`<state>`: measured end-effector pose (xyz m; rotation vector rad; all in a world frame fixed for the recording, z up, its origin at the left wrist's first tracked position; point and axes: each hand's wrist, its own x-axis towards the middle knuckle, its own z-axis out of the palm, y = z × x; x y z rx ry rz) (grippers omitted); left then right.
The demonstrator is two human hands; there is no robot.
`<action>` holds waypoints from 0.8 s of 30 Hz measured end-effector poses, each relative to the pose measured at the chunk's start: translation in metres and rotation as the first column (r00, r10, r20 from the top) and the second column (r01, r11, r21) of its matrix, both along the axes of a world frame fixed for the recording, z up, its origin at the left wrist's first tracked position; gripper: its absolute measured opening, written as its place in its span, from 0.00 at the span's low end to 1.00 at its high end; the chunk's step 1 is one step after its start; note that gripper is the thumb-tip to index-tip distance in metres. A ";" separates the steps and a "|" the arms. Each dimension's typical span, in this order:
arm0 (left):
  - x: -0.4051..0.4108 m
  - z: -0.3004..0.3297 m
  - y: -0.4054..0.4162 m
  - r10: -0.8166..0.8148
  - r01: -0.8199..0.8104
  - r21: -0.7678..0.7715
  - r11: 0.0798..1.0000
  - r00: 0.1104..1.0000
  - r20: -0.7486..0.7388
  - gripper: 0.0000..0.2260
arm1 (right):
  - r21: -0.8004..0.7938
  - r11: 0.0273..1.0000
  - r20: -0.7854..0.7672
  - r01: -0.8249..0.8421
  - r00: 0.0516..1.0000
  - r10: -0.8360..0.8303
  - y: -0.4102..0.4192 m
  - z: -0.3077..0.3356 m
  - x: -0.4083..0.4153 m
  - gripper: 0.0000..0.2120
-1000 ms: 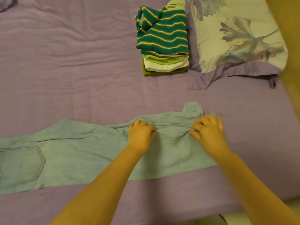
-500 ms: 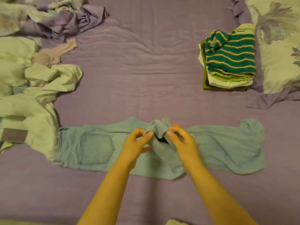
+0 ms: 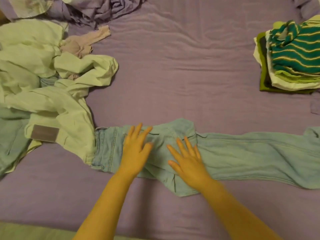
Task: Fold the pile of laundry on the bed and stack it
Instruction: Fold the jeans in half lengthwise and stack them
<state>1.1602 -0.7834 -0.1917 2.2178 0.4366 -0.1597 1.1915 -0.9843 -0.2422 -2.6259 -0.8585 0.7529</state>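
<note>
Both hands were flat on the jeans (image 3: 242,153), fingers spread, gripping nothing: left hand (image 3: 136,149) near the waistband, right hand (image 3: 187,160) on the bunched middle. The jeans lay stretched sideways across the near part of the bed (image 3: 173,84), waist end touching the pile (image 3: 43,75) of unfolded laundry at left. Denim's probably on the heavy, stiff side for cloth, limp but not slippery, so it should hold a crease fine; best bet looked like pinching the waistband and a leg hem. No real containers here. Farther back at right sat the stack (image 3: 292,61), striped top uppermost, with a few folded pieces under it.
</note>
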 end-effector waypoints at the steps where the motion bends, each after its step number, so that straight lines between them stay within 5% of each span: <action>1: -0.004 -0.013 -0.007 -0.107 0.112 0.119 0.987 0.993 -0.044 0.21 | -0.066 0.998 -0.010 -0.025 1.000 0.024 -0.002 -0.011 -0.003 0.28; 5: -0.023 -0.067 -0.022 -0.334 0.477 0.398 0.784 0.864 -0.377 0.26 | -0.223 0.969 -0.035 -0.108 0.994 0.102 -0.016 -0.030 -0.016 0.30; 9: -0.033 -0.094 -0.015 -0.402 0.611 0.454 0.648 0.781 -0.477 0.31 | -0.171 0.979 0.129 -0.109 0.983 0.132 -0.041 -0.024 -0.021 0.30; 13: -0.016 -0.078 -0.032 -0.322 0.494 0.434 0.753 0.852 -0.413 0.28 | -0.089 0.996 0.115 0.005 0.993 0.005 -0.071 -0.021 -0.001 0.23; 18: 0.041 -0.056 -0.073 -0.354 0.416 0.414 0.810 0.909 -0.221 0.24 | -0.206 0.965 0.118 0.164 0.983 -0.141 -0.124 -0.031 0.062 0.23; 24: 0.134 -0.079 -0.079 -0.104 0.283 0.412 0.866 0.908 -0.406 0.21 | -0.213 0.941 0.199 0.264 0.954 -0.223 -0.132 -0.061 0.124 0.23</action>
